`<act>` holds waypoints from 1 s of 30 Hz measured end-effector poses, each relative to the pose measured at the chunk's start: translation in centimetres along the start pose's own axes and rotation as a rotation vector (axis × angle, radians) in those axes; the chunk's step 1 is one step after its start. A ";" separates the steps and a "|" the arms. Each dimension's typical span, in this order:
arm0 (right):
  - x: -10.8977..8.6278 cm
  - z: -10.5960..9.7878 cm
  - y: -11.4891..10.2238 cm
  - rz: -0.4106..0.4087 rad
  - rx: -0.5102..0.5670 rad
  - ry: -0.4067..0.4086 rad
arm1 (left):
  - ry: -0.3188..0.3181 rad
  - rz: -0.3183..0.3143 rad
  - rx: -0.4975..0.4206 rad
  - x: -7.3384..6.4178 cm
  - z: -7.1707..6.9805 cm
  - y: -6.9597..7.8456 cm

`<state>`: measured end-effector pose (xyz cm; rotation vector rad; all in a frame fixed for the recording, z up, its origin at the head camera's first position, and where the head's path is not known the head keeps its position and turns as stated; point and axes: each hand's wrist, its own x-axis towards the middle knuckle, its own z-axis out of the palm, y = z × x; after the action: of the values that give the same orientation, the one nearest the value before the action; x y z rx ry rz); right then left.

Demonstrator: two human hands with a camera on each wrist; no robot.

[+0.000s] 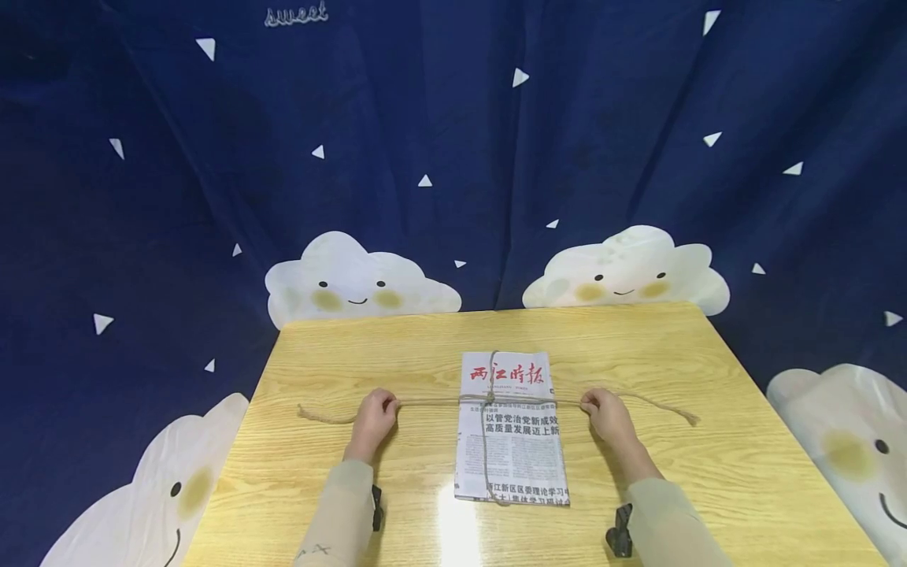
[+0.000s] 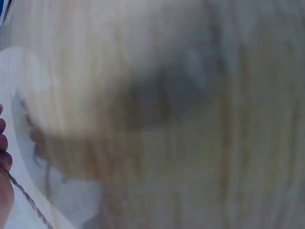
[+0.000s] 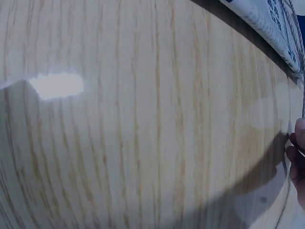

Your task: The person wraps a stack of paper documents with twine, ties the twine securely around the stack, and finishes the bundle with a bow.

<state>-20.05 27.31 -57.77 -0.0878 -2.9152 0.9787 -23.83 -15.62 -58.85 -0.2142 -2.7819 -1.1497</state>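
A folded newspaper point(image 1: 520, 465) with red and black print lies on the table, twine point(image 1: 486, 449) running lengthwise and crosswise over it and crossing near its upper middle. My left hand point(image 1: 375, 421) pinches the twine to the left of the paper, a loose end trailing past it. On the other side my right hand point(image 1: 611, 421) pinches the other length, whose frayed end lies farther right. Between the hands the twine looks straight. In the left wrist view the twine point(image 2: 31, 202) leaves the fingers; the right wrist view shows a corner of the newspaper point(image 3: 267, 28) and part of that hand.
The wooden table point(image 1: 340, 354) spreads around the newspaper, with a bright reflection near its front. Behind it hangs a dark blue curtain point(image 1: 397, 118) with white triangles and smiling clouds. Black wrist devices point(image 1: 620, 531) sit at both sleeves.
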 end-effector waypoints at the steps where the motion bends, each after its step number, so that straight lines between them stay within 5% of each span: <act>1: 0.0 0.0 0.0 0.003 0.000 0.001 | -0.003 0.004 0.010 -0.1 0.0 -0.1; 10: 0.0 0.1 -0.9 -0.081 -0.104 0.111 | -0.015 0.102 0.035 0.0 1.1 1.0; 14: 0.3 1.0 -2.6 -0.165 -0.053 0.090 | -0.034 0.169 0.034 0.6 2.6 3.1; 20: 0.7 3.1 -5.3 -0.285 -0.033 0.007 | -0.082 0.353 0.093 1.7 5.5 7.0; 25: 0.6 4.3 -6.3 -0.294 -0.075 0.025 | -0.123 0.531 0.265 2.0 7.0 9.0; 30: 0.5 4.4 -6.5 -0.321 -0.107 0.065 | -0.109 0.658 0.445 2.2 7.5 9.6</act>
<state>-21.07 19.50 -57.36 0.3258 -2.7990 0.7539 -24.69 -3.42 -57.16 -1.0560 -2.6222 -0.3666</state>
